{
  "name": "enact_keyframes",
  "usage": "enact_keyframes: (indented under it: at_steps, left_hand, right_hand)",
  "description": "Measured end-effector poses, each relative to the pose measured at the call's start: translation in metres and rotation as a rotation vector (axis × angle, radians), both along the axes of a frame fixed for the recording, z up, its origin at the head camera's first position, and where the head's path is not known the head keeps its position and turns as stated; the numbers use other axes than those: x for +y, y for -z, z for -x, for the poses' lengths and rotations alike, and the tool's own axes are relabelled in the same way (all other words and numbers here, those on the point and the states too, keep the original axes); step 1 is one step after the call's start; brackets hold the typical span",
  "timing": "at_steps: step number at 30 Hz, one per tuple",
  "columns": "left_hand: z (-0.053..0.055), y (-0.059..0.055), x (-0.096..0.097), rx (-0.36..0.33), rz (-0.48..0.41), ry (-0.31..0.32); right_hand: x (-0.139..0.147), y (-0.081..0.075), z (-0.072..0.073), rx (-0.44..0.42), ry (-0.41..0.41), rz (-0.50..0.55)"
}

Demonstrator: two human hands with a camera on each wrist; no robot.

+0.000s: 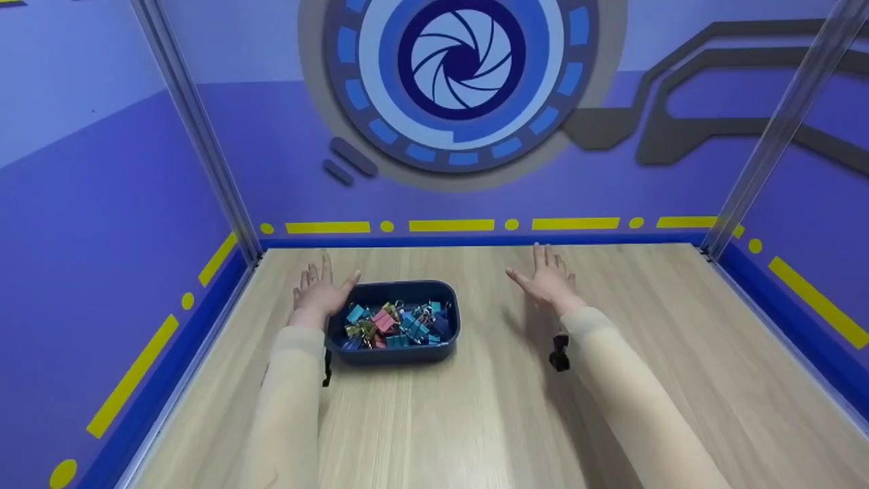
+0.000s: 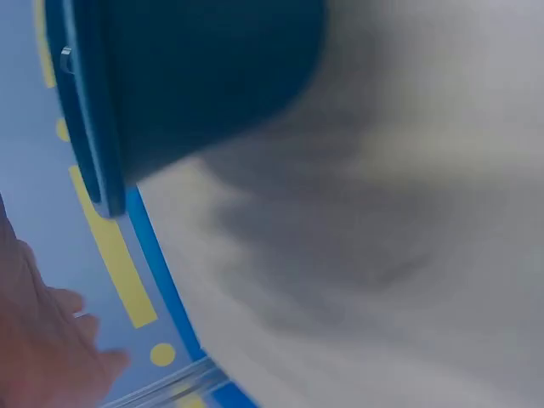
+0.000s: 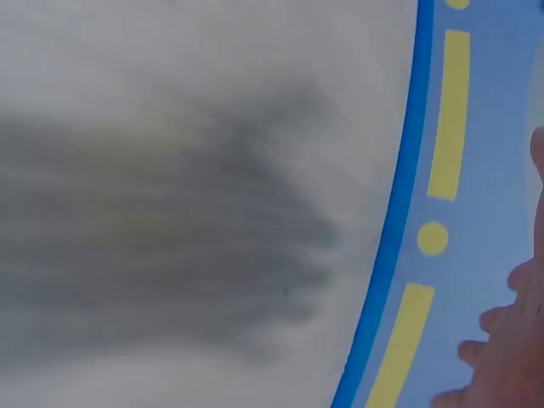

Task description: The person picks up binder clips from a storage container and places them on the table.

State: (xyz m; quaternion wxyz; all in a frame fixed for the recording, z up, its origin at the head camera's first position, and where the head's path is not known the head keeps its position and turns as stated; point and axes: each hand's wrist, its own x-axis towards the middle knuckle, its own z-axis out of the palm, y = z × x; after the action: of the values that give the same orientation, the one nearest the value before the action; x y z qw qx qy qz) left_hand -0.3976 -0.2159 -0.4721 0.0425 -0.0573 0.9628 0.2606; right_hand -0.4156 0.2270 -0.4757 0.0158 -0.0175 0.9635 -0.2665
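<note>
A dark blue plastic bin point(image 1: 394, 356) stands left of the middle of the table. Inside it lies a heap of binder clips point(image 1: 385, 320) in teal, pink, yellow-green and blue, with their metal handles showing. My left hand point(image 1: 322, 297) is by the bin's left side, fingers spread and held up, the thumb overlapping the bin's rim in the head view. It holds nothing. To the right, well apart from the bin, my right hand point(image 1: 548, 280) hovers over the table with its fingers spread and nothing in it. In the left wrist view the bin's wall point(image 2: 204, 76) looms close.
The wood-grain table point(image 1: 489, 407) is enclosed by blue-purple panels point(image 1: 271, 149) at the back and both sides, with yellow dashes along their lower edges. Metal posts point(image 1: 197, 136) rise at the back corners. A black wrist device point(image 1: 559, 352) hangs at the right sleeve.
</note>
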Motion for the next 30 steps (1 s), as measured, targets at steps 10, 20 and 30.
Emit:
enact_keyframes:
  at_steps: [10,20,30]
  left_hand:
    - [-0.01,0.01,-0.005,-0.079,-0.439,-0.019]
    - [-0.028,0.036,-0.002,0.001,-0.615,-0.106]
    - [-0.048,0.048,0.004,0.1,-0.727,-0.171]
  right_hand:
    - [-0.035,0.014,-0.014,-0.068,-0.004,0.452]
    - [-0.079,0.037,-0.035,-0.139,0.054,0.789]
    - [-0.122,0.047,-0.052,-0.118,0.079,0.952]
